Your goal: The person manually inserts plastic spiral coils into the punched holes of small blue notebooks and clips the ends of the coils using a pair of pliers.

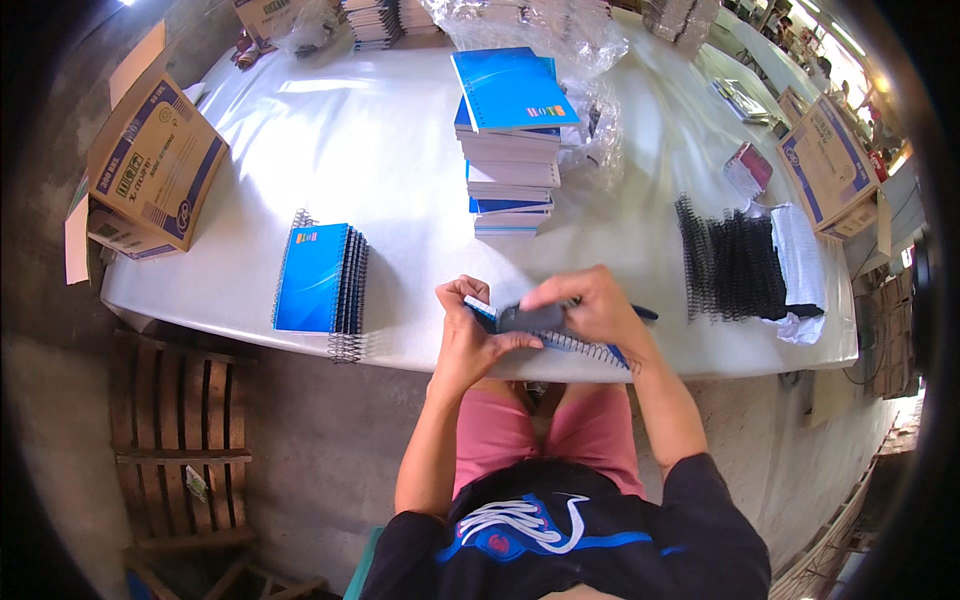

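Close to the table's near edge, my left hand (465, 335) grips a small notebook (482, 309) by its left end, thumb and fingers around it. Only a bit of its white and blue edge shows. A black spiral coil (590, 349) runs along the notebook's near side. My right hand (598, 312) is closed over a dark grey, rounded object (533, 319) at the notebook. Dark blue ends, perhaps handles (645, 312), stick out beside this hand; what they belong to is partly hidden. To the left lies a stack of blue spiral notebooks (312, 278).
A tall stack of blue-covered notebooks (513, 90) stands ahead of me. Black spiral coils (733, 262) lie at the right on white wrapping (797, 265). Cardboard boxes stand at the left (160, 170) and right (828, 165). Clear plastic (595, 130) lies behind the stack.
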### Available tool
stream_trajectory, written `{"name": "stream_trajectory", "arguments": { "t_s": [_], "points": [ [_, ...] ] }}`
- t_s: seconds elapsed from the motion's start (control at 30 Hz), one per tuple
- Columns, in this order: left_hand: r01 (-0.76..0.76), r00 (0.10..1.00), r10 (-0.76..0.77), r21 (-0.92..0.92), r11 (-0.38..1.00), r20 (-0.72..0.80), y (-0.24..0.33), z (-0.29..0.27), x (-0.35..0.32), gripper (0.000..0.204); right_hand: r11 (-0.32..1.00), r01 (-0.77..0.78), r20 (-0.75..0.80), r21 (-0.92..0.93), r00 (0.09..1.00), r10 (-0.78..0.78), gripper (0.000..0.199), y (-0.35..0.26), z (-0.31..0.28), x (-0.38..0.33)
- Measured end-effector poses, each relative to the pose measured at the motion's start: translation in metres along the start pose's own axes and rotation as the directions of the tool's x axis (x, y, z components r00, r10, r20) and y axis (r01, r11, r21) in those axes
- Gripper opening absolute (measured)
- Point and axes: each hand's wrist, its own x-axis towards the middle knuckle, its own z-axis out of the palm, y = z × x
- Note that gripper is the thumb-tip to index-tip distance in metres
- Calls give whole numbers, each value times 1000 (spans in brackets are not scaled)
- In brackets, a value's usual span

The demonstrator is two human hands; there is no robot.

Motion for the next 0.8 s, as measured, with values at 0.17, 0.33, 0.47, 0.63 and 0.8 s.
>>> {"name": "stream_trajectory", "arguments": {
  "t_s": [0.17,0.33,0.47,0.63,0.8],
  "points": [
    [91,994,-87,-59,994,66,-1,-1,5,96,949,144,-35,280,989,-140,32,-12,0,9],
    [78,994,-75,-34,996,83,-3,-2,1,95,982,189,-39,-10,981,-189,32,-19,8,23],
    [71,996,-63,-116,991,69,0,2,0,87,972,80,-93,-223,990,-103,30,0,1,18],
    [146,986,-166,-341,929,-30,-6,-4,-7,39,818,-290,-476,-496,879,24,43,15,-43,-18],
    [154,923,-319,-553,819,-215,13,-7,-10,21,383,-473,-395,-793,879,266,58,7,9,-92]
  ]
}}
